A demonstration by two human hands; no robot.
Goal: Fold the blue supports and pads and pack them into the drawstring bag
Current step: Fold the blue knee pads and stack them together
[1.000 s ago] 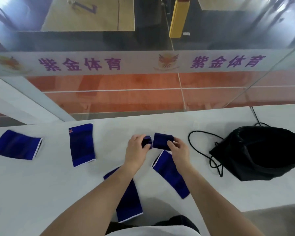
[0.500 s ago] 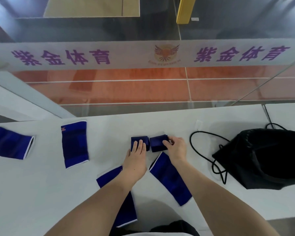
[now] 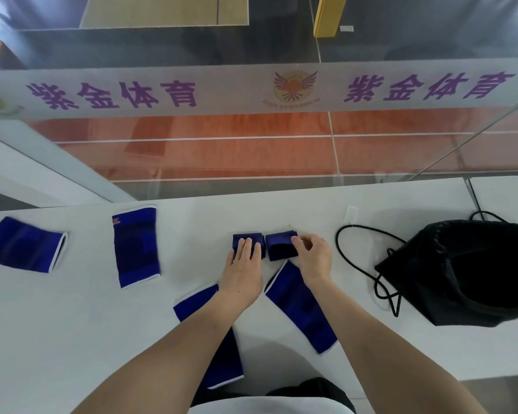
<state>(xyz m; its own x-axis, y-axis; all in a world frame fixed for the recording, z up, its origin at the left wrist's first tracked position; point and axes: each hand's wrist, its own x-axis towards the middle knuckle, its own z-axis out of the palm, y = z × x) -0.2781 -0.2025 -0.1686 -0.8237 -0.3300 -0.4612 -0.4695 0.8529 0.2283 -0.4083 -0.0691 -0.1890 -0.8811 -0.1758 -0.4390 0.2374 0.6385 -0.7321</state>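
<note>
On the white table [image 3: 72, 339], two small folded blue pads sit side by side: the left hand [image 3: 242, 270] lies flat with fingers spread over the left pad [image 3: 248, 241], hiding much of it, while the right hand [image 3: 313, 258] pinches the right pad [image 3: 280, 245]. Forearms cover parts of two long blue supports [image 3: 304, 312] [image 3: 225, 354]. Two more [image 3: 136, 245] [image 3: 23, 245] lie well apart at left. Right of them, the black drawstring bag [image 3: 467, 273] gapes open, cut off by the frame, its inside too dark to read.

Folded blue bundles: two, side by side, one [image 3: 243, 238] under the left hand, one [image 3: 279, 245] at the right hand
Flat blue supports: four [image 3: 23, 245] [image 3: 136, 245] [image 3: 301, 306] [image 3: 225, 354]
Black drawstring bags: one [image 3: 461, 270]
Hands: two [image 3: 242, 270] [image 3: 314, 259]
</note>
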